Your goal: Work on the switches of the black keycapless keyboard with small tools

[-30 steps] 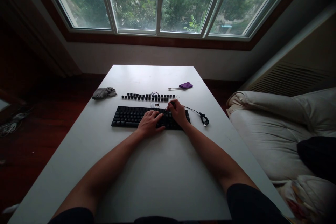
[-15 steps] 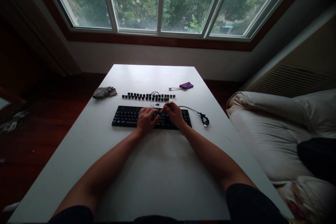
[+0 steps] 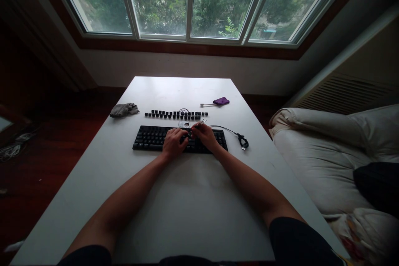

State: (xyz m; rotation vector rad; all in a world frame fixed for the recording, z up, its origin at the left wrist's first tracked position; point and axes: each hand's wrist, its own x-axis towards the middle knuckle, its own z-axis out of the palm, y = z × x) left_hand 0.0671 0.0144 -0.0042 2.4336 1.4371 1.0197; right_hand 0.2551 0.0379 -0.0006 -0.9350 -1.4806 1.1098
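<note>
A black keyboard (image 3: 149, 138) lies across the white table in front of me. My left hand (image 3: 174, 141) rests over its middle, fingers curled together near my right fingertips; whatever is between them is too small to make out. Just to the right, my right hand (image 3: 205, 137) is closed in a pinch above the keys. A thin, light-coloured tool (image 3: 203, 121) sticks up out of its fingers, its exact kind unclear. Behind the keyboard, several loose black keycaps (image 3: 168, 115) stand in rows. Close to my fingertips sits a small clear round dish (image 3: 184, 124).
A grey crumpled cloth (image 3: 124, 110) lies at the left table edge. Farther back on the right are a purple cloth pouch (image 3: 221, 101) and a thin stick (image 3: 206, 104). The keyboard's bundled cable (image 3: 242, 141) lies to the right. A sofa (image 3: 308, 166) stands beside the table.
My right hand has shifted slightly left and tilted, closer to my left fingertips, and the thin tool has turned with it. My left hand has hardly moved.
</note>
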